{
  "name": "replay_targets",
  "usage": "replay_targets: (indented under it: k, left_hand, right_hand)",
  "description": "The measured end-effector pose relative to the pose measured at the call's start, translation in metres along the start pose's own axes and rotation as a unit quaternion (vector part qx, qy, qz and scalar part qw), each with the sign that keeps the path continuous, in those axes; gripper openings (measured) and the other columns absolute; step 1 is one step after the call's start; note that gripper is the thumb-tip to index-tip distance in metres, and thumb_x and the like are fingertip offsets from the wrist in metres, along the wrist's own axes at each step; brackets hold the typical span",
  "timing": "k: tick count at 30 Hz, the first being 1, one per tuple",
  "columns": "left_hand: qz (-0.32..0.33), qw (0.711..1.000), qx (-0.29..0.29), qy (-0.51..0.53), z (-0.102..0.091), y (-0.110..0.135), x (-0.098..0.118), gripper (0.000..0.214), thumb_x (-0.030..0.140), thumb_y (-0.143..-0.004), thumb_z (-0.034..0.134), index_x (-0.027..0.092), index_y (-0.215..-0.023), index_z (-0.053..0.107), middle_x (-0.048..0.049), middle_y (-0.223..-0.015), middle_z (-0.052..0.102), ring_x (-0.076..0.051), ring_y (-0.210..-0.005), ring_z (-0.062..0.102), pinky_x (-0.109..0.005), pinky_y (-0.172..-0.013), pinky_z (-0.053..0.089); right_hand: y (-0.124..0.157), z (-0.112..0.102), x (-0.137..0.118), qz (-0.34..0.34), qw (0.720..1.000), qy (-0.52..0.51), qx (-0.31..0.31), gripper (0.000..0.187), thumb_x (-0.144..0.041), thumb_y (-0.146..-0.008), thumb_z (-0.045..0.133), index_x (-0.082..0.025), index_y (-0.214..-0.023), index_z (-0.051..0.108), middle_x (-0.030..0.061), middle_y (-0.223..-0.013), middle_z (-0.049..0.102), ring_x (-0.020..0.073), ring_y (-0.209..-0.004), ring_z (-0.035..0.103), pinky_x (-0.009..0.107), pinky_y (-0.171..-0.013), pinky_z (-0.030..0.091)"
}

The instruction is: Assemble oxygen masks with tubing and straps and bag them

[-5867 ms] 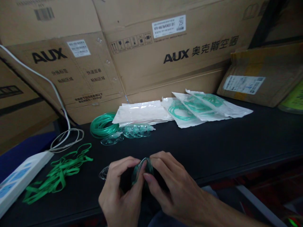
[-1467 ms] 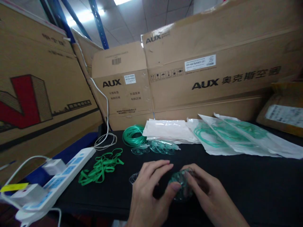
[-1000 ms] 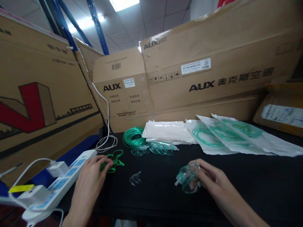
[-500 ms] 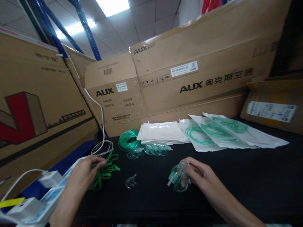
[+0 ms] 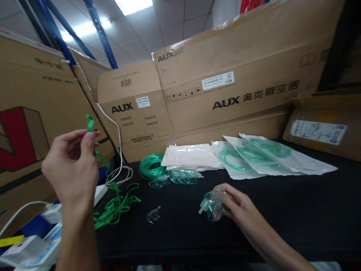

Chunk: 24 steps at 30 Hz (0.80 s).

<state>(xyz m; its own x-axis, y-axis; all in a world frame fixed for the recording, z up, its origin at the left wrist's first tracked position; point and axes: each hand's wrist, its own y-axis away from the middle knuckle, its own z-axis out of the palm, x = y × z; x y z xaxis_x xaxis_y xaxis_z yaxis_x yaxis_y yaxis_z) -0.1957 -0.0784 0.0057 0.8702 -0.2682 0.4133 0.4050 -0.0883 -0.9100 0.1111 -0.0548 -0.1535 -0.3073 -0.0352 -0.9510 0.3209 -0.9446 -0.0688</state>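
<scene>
My left hand [image 5: 73,162] is raised at the left, pinching a green elastic strap [image 5: 90,123] between thumb and fingers. The strap's end sticks up above the fingertips, and its length hangs down toward a tangled pile of green straps [image 5: 115,209] on the black table. At the right, my right hand [image 5: 235,201] is closed on a clear green oxygen mask [image 5: 213,205], held low over the table with its pale connector pointing left. Between the hands lie several thin clear bent strips [image 5: 153,215]. Several more masks [image 5: 184,176] lie in a row behind them.
A coil of green tubing [image 5: 152,166] lies beside white packets [image 5: 193,156]. White pouches with tubing [image 5: 259,156] rest at the back right. Cardboard [image 5: 225,86] walls the back. A power strip [image 5: 53,237] with plugs and a white cable [image 5: 120,139] occupy the left.
My left hand has risen from the strap pile, pulling one green strap up and to the left. My right hand still holds the mask in nearly the same spot.
</scene>
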Motion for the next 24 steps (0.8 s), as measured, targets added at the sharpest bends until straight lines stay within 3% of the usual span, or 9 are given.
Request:
replay_targets:
  k: [2, 5, 9, 11, 13, 15, 18, 22, 24]
  left_hand:
    - [0.048, 0.999, 0.023, -0.013, 0.006, -0.007, 0.013, 0.031, 0.028, -0.090, 0.067, 0.012, -0.115, 0.071, -0.0109, -0.106, 0.079, -0.019, -0.094, 0.076, -0.029, -0.085, 0.058]
    - [0.087, 0.991, -0.017, -0.097, 0.010, -0.021, 0.024, 0.029, 0.035, -0.092, 0.066, 0.017, -0.114, 0.073, -0.0088, -0.107, 0.078, -0.021, -0.090, 0.075, -0.035, -0.087, 0.058]
    - [0.047, 0.937, -0.187, -0.290, 0.008, -0.044, 0.020, 0.024, 0.039, -0.089, 0.068, 0.023, -0.104, 0.077, -0.0065, -0.094, 0.078, -0.026, -0.080, 0.068, -0.047, -0.087, 0.054]
    - [-0.010, 0.893, -0.310, -0.327, 0.006, -0.052, 0.012, 0.018, 0.038, -0.085, 0.071, 0.025, -0.095, 0.078, -0.0051, -0.090, 0.077, -0.027, -0.081, 0.066, -0.045, -0.085, 0.052]
    - [-0.063, 0.866, -0.370, -0.330, 0.004, -0.057, 0.002, 0.015, 0.038, -0.082, 0.072, 0.025, -0.089, 0.078, -0.0042, -0.087, 0.075, -0.027, -0.078, 0.063, -0.041, -0.081, 0.050]
    - [-0.096, 0.872, -0.336, -0.343, 0.002, -0.058, -0.010, 0.016, 0.040, -0.080, 0.074, 0.026, -0.088, 0.078, -0.0035, -0.078, 0.071, -0.026, -0.073, 0.059, -0.042, -0.080, 0.050]
    - [-0.100, 0.923, -0.172, -0.328, 0.003, -0.057, -0.026, 0.018, 0.036, -0.078, 0.076, 0.025, -0.092, 0.079, -0.0009, -0.069, 0.066, -0.024, -0.068, 0.057, -0.044, -0.083, 0.050]
    - [-0.039, 0.987, 0.069, -0.143, 0.013, -0.057, -0.039, 0.028, 0.020, -0.082, 0.071, 0.015, -0.110, 0.074, -0.0050, -0.090, 0.077, -0.020, -0.072, 0.068, -0.032, -0.072, 0.052]
    - [-0.021, 0.994, 0.093, -0.057, 0.020, -0.054, -0.037, 0.029, 0.016, -0.085, 0.069, 0.010, -0.113, 0.070, -0.0088, -0.098, 0.079, -0.019, -0.075, 0.071, -0.027, -0.064, 0.050]
  right_hand:
    - [0.000, 0.000, 0.000, 0.001, 1.000, -0.011, 0.007, 0.043, -0.060, -0.078, 0.077, -0.019, -0.080, 0.063, 0.0007, -0.073, 0.067, 0.0160, -0.063, 0.064, 0.029, -0.061, 0.054]
    - [0.000, 0.000, 0.002, 0.003, 1.000, -0.023, 0.012, 0.044, -0.060, -0.078, 0.077, -0.019, -0.082, 0.062, 0.0010, -0.073, 0.068, 0.0160, -0.063, 0.064, 0.029, -0.061, 0.055]
    - [0.000, 0.000, 0.002, 0.004, 0.999, -0.028, 0.015, 0.044, -0.059, -0.079, 0.076, -0.019, -0.084, 0.061, 0.0011, -0.073, 0.068, 0.0159, -0.063, 0.064, 0.030, -0.061, 0.056]
    - [0.001, 0.000, 0.002, 0.001, 1.000, -0.028, 0.013, 0.043, -0.059, -0.080, 0.076, -0.019, -0.084, 0.061, 0.0017, -0.075, 0.068, 0.0164, -0.065, 0.065, 0.030, -0.062, 0.056]
    - [0.002, 0.001, 0.001, -0.002, 0.999, -0.029, 0.012, 0.043, -0.060, -0.080, 0.075, -0.019, -0.083, 0.062, 0.0018, -0.076, 0.068, 0.0169, -0.068, 0.065, 0.030, -0.062, 0.056]
    - [0.003, 0.001, -0.001, 0.000, 0.999, -0.033, 0.013, 0.045, -0.061, -0.078, 0.076, -0.019, -0.083, 0.062, 0.0016, -0.076, 0.068, 0.0168, -0.068, 0.065, 0.030, -0.062, 0.056]
    - [0.003, 0.002, -0.003, 0.004, 0.999, -0.038, 0.013, 0.045, -0.061, -0.077, 0.077, -0.018, -0.082, 0.063, 0.0016, -0.076, 0.068, 0.0160, -0.067, 0.064, 0.029, -0.062, 0.056]
    - [0.002, 0.000, -0.002, 0.004, 0.999, -0.040, 0.019, 0.041, -0.057, -0.082, 0.075, -0.019, -0.082, 0.062, 0.0016, -0.076, 0.069, 0.0162, -0.068, 0.065, 0.029, -0.063, 0.056]
    - [0.002, -0.001, 0.000, 0.002, 0.999, -0.048, 0.021, 0.038, -0.055, -0.084, 0.074, -0.019, -0.083, 0.062, 0.0022, -0.076, 0.070, 0.0165, -0.067, 0.066, 0.030, -0.063, 0.056]
